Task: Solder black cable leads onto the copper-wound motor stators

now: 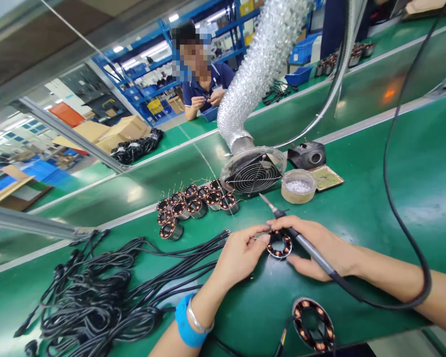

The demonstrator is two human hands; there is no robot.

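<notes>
A small motor stator (280, 253), a ring of copper coils, is between my hands above the green bench. My left hand (241, 254), with a blue band and a metal bangle at the wrist, pinches at the stator's left edge, where a thin wire sticks out. In my right hand (329, 244) lies a soldering iron (312, 252), its tip pointing up and left, away from the coils. The fingers of that hand also reach around the stator's top and right side. Close to me lies another stator (312, 325) with a black cable beside it.
Several stators (196, 207) stand grouped beyond my left hand. A heap of black cables (92, 297) covers the left side. A fume extractor fan (254, 173), a round tub (299, 187) and a soldering iron holder (307, 155) sit behind. A co-worker (208, 89) sits across the line.
</notes>
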